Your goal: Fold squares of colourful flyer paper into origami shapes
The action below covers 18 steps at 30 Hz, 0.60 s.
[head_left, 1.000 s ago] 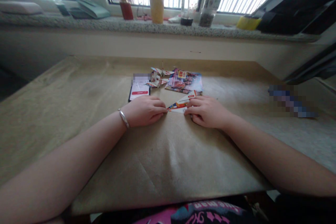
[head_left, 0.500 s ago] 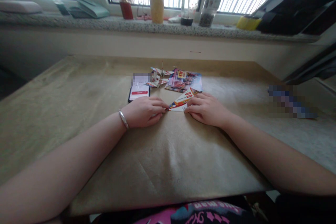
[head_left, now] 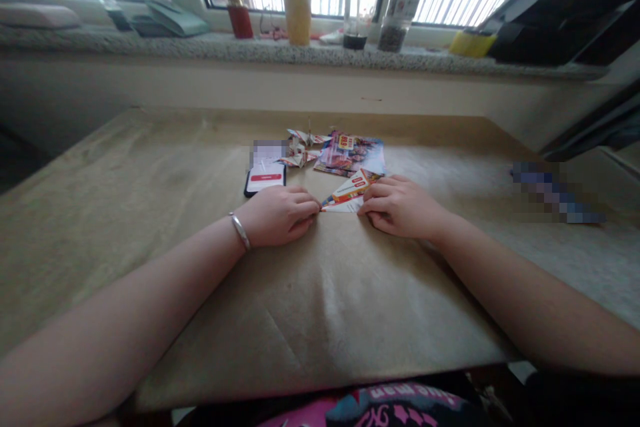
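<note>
A folded piece of printed paper (head_left: pixel 346 194), white with orange and red print, lies on the table between my hands, its narrow point to the left. My left hand (head_left: pixel 287 215), with a silver bangle at the wrist, pinches that point between closed fingertips. At the wider right end, my right hand (head_left: pixel 397 205) has its fingers bent and closed on the paper's edge. Part of the paper's right end is hidden under those fingers.
Behind the hands on the table (head_left: pixel 300 300) are a phone (head_left: pixel 266 178), folded paper figures (head_left: pixel 301 155) and a stack of colourful printed sheets (head_left: pixel 353 152). A blurred bluish object (head_left: pixel 555 193) lies at the right. Bottles and boxes line the windowsill (head_left: pixel 200 48).
My right hand has shifted slightly to the right along the paper. More of the paper's white lower part shows. My left hand stays at the point with its fingers closer together.
</note>
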Motion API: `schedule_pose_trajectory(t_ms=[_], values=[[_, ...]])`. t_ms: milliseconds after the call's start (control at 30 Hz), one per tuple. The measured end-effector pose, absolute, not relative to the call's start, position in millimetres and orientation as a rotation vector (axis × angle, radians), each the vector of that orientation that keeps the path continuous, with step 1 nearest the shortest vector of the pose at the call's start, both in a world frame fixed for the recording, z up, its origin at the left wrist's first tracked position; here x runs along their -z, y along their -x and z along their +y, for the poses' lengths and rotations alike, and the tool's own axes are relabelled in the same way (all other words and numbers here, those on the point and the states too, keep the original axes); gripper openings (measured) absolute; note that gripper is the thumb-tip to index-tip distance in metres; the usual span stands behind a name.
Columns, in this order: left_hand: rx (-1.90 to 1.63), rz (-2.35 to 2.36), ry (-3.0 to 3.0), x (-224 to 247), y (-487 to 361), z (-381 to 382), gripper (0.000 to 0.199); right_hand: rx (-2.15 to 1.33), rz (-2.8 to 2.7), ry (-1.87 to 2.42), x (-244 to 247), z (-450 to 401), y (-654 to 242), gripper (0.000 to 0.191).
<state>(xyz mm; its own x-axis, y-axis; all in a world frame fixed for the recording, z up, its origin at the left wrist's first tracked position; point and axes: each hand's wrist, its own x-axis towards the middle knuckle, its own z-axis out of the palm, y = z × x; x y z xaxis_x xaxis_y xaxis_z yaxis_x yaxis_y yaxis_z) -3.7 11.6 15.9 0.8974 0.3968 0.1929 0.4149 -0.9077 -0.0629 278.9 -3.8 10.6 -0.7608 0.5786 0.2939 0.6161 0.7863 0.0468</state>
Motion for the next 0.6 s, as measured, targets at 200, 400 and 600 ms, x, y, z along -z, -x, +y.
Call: schedule_pose_trajectory(t_ms=[200, 400, 600], values=[[0.277, -0.615, 2.958, -13.2, 3.5, 13.0, 0.028, 0.246, -2.714, 0.932, -13.3, -5.0, -280.3, 0.024], [0.282, -0.623, 2.981, -12.9, 4.1, 13.2, 0.028, 0.178, -2.743, 0.978, -18.4, -5.2, -286.0, 0.024], [0.290, -0.611, 2.993, -13.6, 5.4, 14.4, 0.028, 0.162, -2.768, 1.006, -20.9, -4.6, -288.5, 0.025]])
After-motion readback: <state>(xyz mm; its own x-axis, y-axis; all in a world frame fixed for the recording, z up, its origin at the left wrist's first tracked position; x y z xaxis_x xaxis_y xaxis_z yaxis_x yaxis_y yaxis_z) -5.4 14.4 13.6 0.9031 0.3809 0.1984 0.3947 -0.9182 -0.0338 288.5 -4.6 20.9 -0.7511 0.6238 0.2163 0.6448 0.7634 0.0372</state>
